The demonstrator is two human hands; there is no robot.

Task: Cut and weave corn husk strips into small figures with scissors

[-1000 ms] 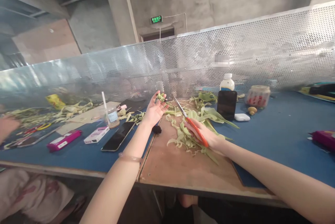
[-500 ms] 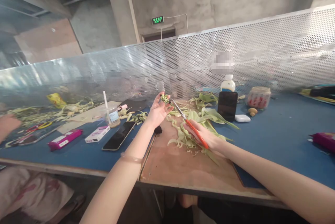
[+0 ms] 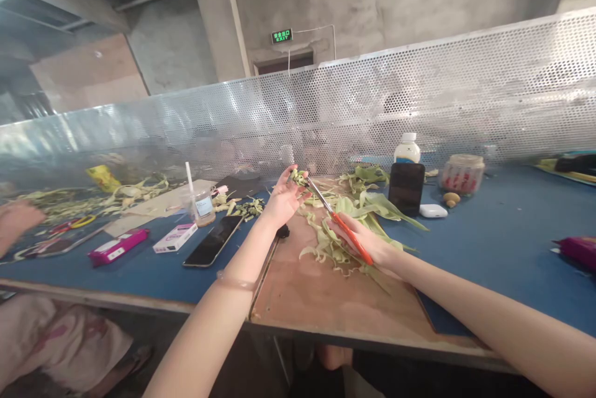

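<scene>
Between the fingertips of my left hand [image 3: 283, 202] is a small green piece of plant, folded or curled [image 3: 298, 177]. My right hand [image 3: 365, 241] is closed round the orange handles of a pair of scissors [image 3: 349, 233]. The metal blades point up and left and meet the plant piece at my left fingers; whether they are parted I cannot tell. Pale green husk-like leaves and curled strips [image 3: 333, 243] lie under and beside my right hand on a brown board [image 3: 321, 305].
A dark phone stands upright [image 3: 406, 190] before a white-capped bottle [image 3: 407, 149], beside a white earbud case [image 3: 433, 211] and a jar [image 3: 460, 174]. Leftward lie another phone [image 3: 214, 241], a small box [image 3: 175, 238] and a straw cup [image 3: 202, 204]. A co-worker's hand [image 3: 18, 221] is at far left.
Both hands, the plant piece and the scissors keep nearly the same pose. The whole view has shifted very slightly, and the co-worker's hand at the far left has moved a little.
</scene>
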